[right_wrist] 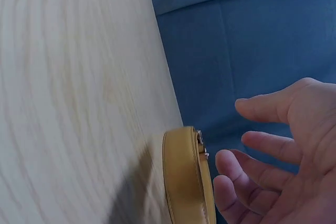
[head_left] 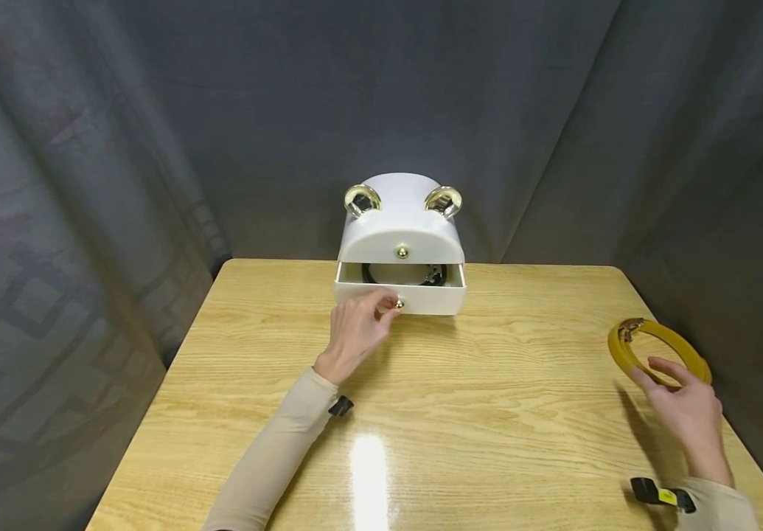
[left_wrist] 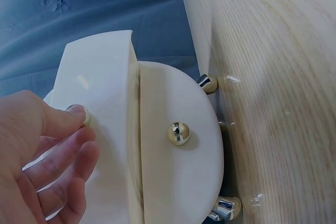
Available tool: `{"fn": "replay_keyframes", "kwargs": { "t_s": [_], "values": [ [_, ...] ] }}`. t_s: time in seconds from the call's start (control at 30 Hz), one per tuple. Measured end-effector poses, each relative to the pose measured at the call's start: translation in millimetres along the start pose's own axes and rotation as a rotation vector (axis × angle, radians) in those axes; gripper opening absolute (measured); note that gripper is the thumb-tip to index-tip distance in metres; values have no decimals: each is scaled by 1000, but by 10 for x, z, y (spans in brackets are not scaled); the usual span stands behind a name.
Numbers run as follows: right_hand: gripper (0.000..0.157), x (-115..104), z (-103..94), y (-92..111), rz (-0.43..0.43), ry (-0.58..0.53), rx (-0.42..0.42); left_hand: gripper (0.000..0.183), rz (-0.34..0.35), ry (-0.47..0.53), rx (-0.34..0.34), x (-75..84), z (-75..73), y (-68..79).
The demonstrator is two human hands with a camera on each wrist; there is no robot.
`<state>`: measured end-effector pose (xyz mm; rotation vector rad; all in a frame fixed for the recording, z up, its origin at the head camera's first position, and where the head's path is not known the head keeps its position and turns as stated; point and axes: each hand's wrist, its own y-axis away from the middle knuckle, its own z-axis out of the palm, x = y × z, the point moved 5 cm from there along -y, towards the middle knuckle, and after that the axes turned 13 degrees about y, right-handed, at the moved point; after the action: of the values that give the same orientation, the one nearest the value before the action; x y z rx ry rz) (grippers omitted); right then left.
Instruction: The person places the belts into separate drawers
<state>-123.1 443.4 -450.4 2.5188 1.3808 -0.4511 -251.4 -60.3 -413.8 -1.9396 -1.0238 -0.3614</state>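
A white rounded box [head_left: 404, 193] stands at the far side of the table, its lower drawer [head_left: 434, 301] pulled partly out. My left hand [head_left: 357, 328] pinches that drawer's gold knob [head_left: 399, 303] between thumb and fingertips. Inside the drawer lies a coiled black band [head_left: 444, 274] with shiny metal at one end. At the right, a coiled yellow belt [head_left: 669, 332] lies near the table's edge. Over its near side is my right hand [head_left: 689, 413]; the right wrist view shows its fingers spread and loosely bent beside the belt, holding nothing.
Two gold ring-shaped ears [head_left: 363, 199] stick up from the box. The upper drawer's gold knob [left_wrist: 179, 133] sits above the lower drawer. A wooden table [head_left: 500, 413] lies under everything, with dark grey curtains [head_left: 381, 88] behind and at both sides.
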Motion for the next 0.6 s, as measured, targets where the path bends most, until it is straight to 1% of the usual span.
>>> {"fn": "replay_keyframes", "kwargs": {
  "t_s": [0.07, 0.27, 0.47, 0.6],
  "values": [
    [69, 7, 4, 7, -7, 15, 3, 15, -1, 0, 0, -3, 0, -1],
    [67, 82, 74, -5, -81, 55, 12, 17, 4, -20, 7, -13, 3, -15],
    [63, 125, 111, -7, -120, 77, 26, 16, -1, -22, 8, -28, 11, -30],
    [62, 147, 129, -15, -127, 81, 36, 16, -6, -18, 10, -41, 10, -41]
  ]
}}
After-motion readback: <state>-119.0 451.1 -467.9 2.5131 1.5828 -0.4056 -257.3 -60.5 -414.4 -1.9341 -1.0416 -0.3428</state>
